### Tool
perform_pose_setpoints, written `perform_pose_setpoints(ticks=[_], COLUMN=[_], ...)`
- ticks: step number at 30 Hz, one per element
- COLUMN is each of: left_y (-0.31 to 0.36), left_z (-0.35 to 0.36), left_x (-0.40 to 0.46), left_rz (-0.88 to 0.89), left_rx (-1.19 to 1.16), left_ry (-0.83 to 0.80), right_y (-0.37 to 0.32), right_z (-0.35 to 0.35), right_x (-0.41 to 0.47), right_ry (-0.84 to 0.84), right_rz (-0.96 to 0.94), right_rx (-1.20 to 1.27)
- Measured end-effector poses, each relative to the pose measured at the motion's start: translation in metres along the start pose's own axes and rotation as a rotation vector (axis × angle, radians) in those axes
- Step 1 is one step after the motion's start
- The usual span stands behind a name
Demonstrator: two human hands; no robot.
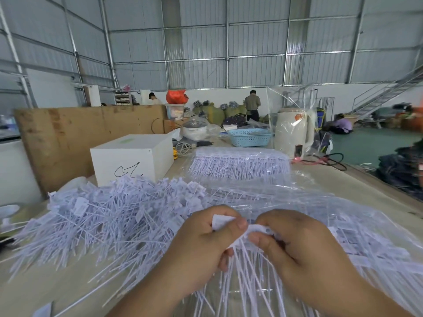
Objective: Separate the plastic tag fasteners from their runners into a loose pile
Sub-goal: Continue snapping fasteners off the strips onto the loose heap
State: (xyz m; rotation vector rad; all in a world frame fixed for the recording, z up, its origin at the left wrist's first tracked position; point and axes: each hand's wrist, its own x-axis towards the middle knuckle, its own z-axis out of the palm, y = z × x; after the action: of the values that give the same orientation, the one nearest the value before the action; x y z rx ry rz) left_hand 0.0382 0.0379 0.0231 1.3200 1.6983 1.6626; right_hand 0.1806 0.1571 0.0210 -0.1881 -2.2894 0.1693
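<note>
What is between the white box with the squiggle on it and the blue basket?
In the head view, between the white box and the blue basket lie a tangle of cables and a lidded white pot wrapped in clear plastic.

Two bare hands and forearms show at the bottom of the view, the left hand [201, 243] and the right hand [299, 245]. No sleeve, cuff, glove, ring, watch or band covers either one as far as the lower edge of the view. The nails that show on the thumbs and fingertips [240, 225] are short and unpainted. The knuckles are rounded and the forearms broad.
</note>
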Motion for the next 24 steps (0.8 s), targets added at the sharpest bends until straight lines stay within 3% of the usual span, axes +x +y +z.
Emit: perform_pose_setpoints(ticks=[2, 6, 8, 10, 12, 15, 24], left_y=[0.001, 0.005, 0.004, 0.001, 0.000, -0.003, -0.007], left_z=[0.008, 0.014, 0.005, -0.004, -0.004, 0.005, 0.003], left_x=[0.000, -0.001, 0.002, 0.005, 0.005, 0.002, 0.001], left_rz=[-0.001, -0.112, -0.146, -0.111, -0.035, -0.008, -0.003], left_rx=[-0.170, -0.726, -0.797, -0.607, -0.292, -0.140, -0.079], left_ry=[0.037, 0.041, 0.093, 0.139, 0.084, -0.024, -0.151], right_y=[-0.007, -0.018, -0.019, -0.017, -0.015, -0.012, -0.007], right_z=[0.003, 0.003, -0.005, -0.011, -0.006, 0.006, 0.007], right_x=[0.000, 0.003, 0.004, 0.003, 0.000, -0.002, -0.005], right_ry=[0.115, 0.259, 0.315, 0.224, -0.032, -0.309, -0.329], right_rz=[0.034, 0.207, 0.280, 0.268, 0.240, 0.180, 0.115], right_rx=[0.049, 0.293, 0.468, 0.507, 0.487, 0.343, 0.315])
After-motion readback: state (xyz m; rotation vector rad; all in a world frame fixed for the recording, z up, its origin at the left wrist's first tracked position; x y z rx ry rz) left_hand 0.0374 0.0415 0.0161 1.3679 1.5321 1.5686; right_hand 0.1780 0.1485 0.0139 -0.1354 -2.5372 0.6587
